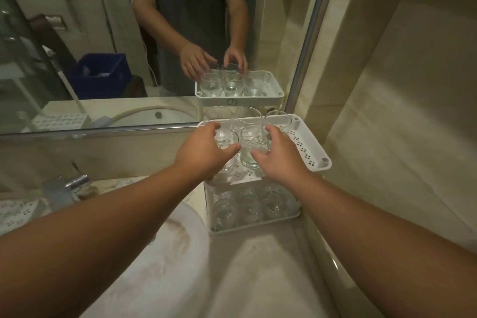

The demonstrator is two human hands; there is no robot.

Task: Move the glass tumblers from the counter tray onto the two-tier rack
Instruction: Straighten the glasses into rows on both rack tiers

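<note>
- your left hand (204,152) is on the rack's (309,155) top tier, fingers curled around a tumbler (227,139) at the front left, thumb across its near side.
- your right hand (278,155) wraps a second tumbler (251,147) just beside the first, thumb on its near wall, fingers round the far right side.
- both held glasses stand upright on the perforated white top tier; whether they rest on it or hang just above, you cannot tell.
- three more tumblers stand in a row behind them at the back edge of the top tier; the rightmost (278,119) is clearest.
- the lower tier (258,227) holds more glasses, upright and close together, seen through the gap under the top tier.
- the rack stands on the bench (258,266) in the corner, against the mirror (103,46) and the tiled wall on the right.
- a white basin (154,253) lies left of the rack, with a chrome tap (74,183) behind it.
- a perforated white tray (15,212) sits at the far left edge of the bench; no glasses show on its visible part.
- the mirror repeats your hands and the top-tier glasses.
</note>
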